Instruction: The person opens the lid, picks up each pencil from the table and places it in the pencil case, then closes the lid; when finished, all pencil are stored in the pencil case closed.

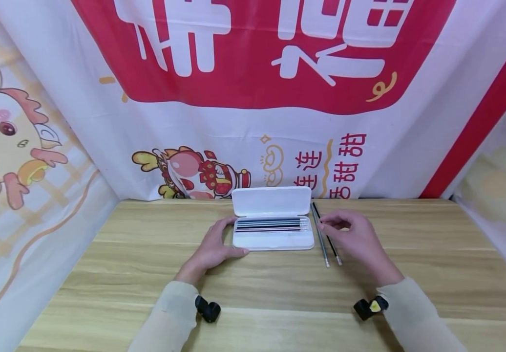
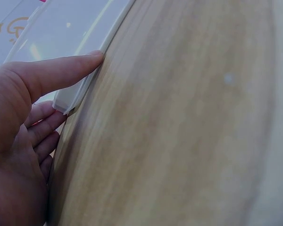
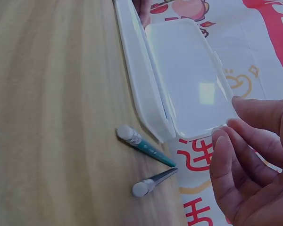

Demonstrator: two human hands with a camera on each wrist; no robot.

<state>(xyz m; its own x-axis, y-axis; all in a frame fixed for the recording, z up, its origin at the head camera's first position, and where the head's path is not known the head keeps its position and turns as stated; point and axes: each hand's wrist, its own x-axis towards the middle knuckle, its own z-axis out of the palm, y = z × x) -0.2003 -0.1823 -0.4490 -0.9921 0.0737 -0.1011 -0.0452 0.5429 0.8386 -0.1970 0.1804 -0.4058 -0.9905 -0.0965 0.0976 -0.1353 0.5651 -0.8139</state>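
A white pencil case [image 1: 275,241] lies on the table with its lid [image 1: 272,202] raised at the back. Several pencils [image 1: 268,225] lie lengthwise in its rear half. My left hand [image 1: 212,247] holds the case's left end, its thumb [image 2: 68,73] along the front edge and the other fingers around the end. To the right of the case, a teal pencil [image 1: 322,243] and a black pencil [image 1: 334,251] lie on the table, eraser ends toward me. My right hand [image 1: 355,235] hovers over them, thumb and fingers bent with nothing visible between them.
The wooden table [image 1: 279,293] runs back to a white and red printed cloth [image 1: 253,98] behind the case. More printed cloth [image 1: 24,171] hangs on the left. A small black camera sits on each wrist.
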